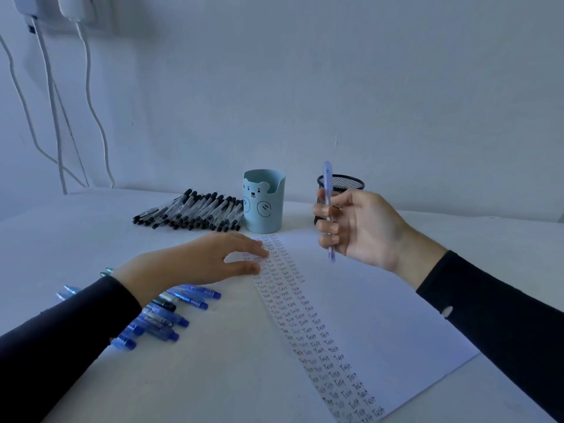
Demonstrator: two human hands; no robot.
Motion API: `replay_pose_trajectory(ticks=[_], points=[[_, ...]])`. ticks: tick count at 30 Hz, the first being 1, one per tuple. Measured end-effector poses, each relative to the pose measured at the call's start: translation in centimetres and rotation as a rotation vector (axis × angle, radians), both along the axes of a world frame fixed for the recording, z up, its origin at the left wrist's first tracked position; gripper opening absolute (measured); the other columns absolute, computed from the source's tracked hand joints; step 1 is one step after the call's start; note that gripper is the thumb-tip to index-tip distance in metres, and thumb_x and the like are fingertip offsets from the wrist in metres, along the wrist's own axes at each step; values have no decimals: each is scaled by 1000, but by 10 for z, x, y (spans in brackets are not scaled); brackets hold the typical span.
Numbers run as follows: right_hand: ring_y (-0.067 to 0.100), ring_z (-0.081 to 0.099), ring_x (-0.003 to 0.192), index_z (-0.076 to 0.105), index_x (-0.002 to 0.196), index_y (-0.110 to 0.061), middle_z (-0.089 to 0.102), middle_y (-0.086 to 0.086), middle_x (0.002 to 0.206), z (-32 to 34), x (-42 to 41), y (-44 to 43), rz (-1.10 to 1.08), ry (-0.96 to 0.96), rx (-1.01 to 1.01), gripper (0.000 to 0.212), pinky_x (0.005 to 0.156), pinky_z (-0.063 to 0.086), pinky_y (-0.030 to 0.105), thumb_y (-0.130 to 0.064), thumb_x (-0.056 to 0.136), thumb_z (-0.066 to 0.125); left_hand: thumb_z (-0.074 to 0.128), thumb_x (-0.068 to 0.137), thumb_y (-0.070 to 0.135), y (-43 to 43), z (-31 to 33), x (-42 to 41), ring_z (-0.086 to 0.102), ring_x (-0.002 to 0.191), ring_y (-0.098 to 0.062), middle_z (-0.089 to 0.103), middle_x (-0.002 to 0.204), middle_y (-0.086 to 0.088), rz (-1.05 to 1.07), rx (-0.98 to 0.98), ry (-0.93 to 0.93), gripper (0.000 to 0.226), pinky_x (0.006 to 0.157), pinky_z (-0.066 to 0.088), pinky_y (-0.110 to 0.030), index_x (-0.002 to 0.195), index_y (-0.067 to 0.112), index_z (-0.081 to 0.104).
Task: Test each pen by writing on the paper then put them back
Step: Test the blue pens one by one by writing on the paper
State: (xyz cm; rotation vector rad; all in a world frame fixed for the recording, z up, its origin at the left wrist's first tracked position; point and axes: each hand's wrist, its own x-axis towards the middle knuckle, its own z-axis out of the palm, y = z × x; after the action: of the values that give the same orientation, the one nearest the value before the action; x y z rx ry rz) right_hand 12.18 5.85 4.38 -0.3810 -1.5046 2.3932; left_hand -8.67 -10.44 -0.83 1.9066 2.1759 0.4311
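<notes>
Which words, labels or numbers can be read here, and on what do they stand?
"Test": handwritten many times in rows on the paper.
Any print on the blue pens and black pens: too small to read.
Blue cup: only a bear drawing, no words.

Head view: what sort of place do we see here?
Likely a home or office desk: a white table against a plain wall, a bear pen cup and a mesh pen cup at the back, and charger cables hanging from wall plugs.

one head cam, close above the table near edge, looking forward and down to the far edge and wall; corners seem a bit warped.
</notes>
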Motion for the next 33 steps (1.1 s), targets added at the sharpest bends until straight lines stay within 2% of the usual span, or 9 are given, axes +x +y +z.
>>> replay_pose_trajectory(ticks=[6,12,16,18,22,23,27,30,33], points=[[18,24,54,54,80,-13,33,-2,63,-1,1,10,-18,-130,-137,72,58,27,32,-84,65,54,41,70,83,1,-3,-4,40,125,12,45,138,31,-17,16,-12,60,111,27,-20,123,57,53],[18,8,60,45,82,-16,19,-4,58,9,5,12,-127,-178,-120,58,58,24,32,-71,66,54,38,66,84,2,-3,-4,40,126,12,45,140,30,-26,26,-20,68,106,23,-12,124,53,54],[18,11,59,45,78,-17,25,-3,58,23,13,27,-202,-91,-99,55,58,23,31,-70,71,54,38,65,83,2,-4,-4,40,124,15,46,138,31,-23,34,-33,68,97,20,0,123,53,55],[15,17,55,42,77,-17,30,-2,60,28,17,44,-280,-77,-46,53,58,22,29,-70,84,47,38,65,85,2,-4,-4,40,124,14,45,137,32,-22,32,-34,67,100,21,-3,122,54,55],[14,31,57,42,92,-14,40,6,76,22,24,74,-540,-397,515,10,52,26,28,-9,98,37,34,62,91,2,-3,-4,39,123,15,42,134,37,-26,30,-21,66,107,24,-13,117,60,52],[15,37,59,46,102,-10,43,10,86,16,25,81,-601,-477,628,16,52,31,27,1,96,35,35,63,90,3,-3,-4,40,124,14,42,135,36,-26,32,-19,64,107,25,-14,117,61,52],[27,64,79,47,122,-9,53,11,117,-18,33,101,-700,-684,1084,30,68,47,32,0,94,45,38,64,86,3,-5,-5,40,126,11,45,138,31,-20,35,-29,65,110,26,-18,120,57,54],[34,62,88,53,111,-1,60,16,104,-34,37,106,-738,-708,1307,20,74,51,38,-3,92,52,38,64,85,3,-5,-5,40,124,15,45,138,32,-25,42,-31,66,105,23,-8,121,55,55],[38,55,67,58,74,6,61,21,76,-36,37,104,-744,-773,1451,12,55,39,33,-1,82,52,39,64,84,3,-5,-6,38,122,20,45,137,33,-25,40,-34,68,98,21,-2,123,54,56]])
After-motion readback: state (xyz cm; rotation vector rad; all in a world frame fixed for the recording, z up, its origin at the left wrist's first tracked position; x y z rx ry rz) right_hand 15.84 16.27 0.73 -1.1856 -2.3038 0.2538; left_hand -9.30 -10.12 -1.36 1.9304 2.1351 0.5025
